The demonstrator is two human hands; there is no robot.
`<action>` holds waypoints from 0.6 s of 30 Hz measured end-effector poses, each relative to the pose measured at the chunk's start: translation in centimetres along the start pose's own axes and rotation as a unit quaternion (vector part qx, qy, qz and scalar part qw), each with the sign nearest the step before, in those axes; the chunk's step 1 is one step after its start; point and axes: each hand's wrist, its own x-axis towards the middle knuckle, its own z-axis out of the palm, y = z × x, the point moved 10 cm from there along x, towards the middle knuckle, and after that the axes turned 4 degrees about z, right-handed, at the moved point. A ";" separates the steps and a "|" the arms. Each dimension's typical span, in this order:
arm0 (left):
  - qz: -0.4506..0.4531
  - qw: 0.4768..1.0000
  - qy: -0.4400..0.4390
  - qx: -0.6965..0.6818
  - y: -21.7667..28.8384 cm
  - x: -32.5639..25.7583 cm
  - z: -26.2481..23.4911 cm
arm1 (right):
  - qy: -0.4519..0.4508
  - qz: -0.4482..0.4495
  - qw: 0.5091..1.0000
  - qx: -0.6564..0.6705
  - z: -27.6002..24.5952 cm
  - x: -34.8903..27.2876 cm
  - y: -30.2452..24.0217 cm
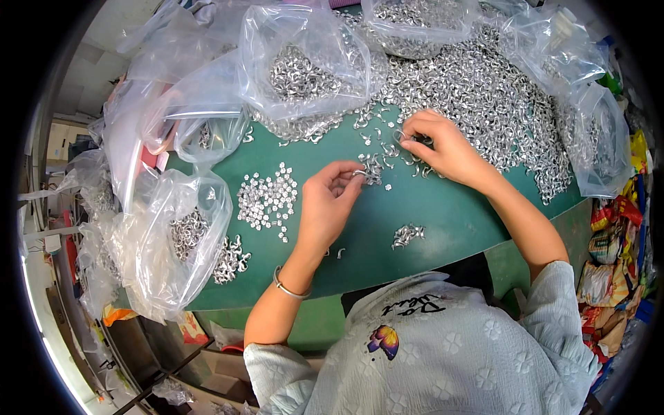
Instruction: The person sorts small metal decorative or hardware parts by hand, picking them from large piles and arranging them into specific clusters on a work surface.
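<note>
Mid-worktop (429, 207), my left hand (325, 204) pinches a small metal clip (359, 173) while my right hand (443, 145), fingers pressed on another in the pile (484, 97), sits just beyond, nearer the far edge.

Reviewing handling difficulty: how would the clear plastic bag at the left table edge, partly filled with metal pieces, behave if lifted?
The clear bag is crumpled and slumped, so probably floppy. Its metal pieces would likely sag to the bottom. It overhangs the green table, so a push might tip it off.

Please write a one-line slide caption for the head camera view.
Left hand and right hand pick small silver metal hooks on a green table.
</note>
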 end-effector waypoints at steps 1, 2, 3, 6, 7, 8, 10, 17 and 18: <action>-0.009 1.000 -0.003 -0.014 0.0 0.0 0.2 | -0.043 0.095 0.988 0.115 0.2 -0.5 1.2; -0.017 0.999 -0.007 -0.028 0.1 0.0 0.4 | -0.084 0.188 0.952 0.226 1.0 -1.3 2.0; -0.025 0.999 -0.011 -0.042 0.1 -0.1 0.7 | -0.091 0.194 0.937 0.274 1.4 -1.7 2.0; 0.000 0.996 -0.018 -0.085 0.5 -0.4 1.5 | -0.132 0.216 0.888 0.385 2.5 -2.9 1.3; 0.002 0.997 -0.023 -0.074 0.5 -0.6 1.8 | -0.127 0.211 0.891 0.381 2.5 -3.3 1.0; 0.004 0.998 -0.026 -0.062 0.4 -0.7 2.1 | -0.123 0.206 0.894 0.378 2.5 -3.8 0.9; 0.017 0.998 -0.033 -0.057 0.3 -1.0 2.0 | -0.124 0.183 0.899 0.378 3.2 -4.0 0.3; -0.006 0.999 -0.013 -0.044 -0.3 -3.2 0.2 | -0.025 -0.028 0.996 0.086 -2.4 -5.8 -2.3; -0.011 0.999 -0.006 -0.047 -0.9 -3.5 -0.2 | 0.014 -0.030 0.999 0.036 -4.6 -5.7 -2.0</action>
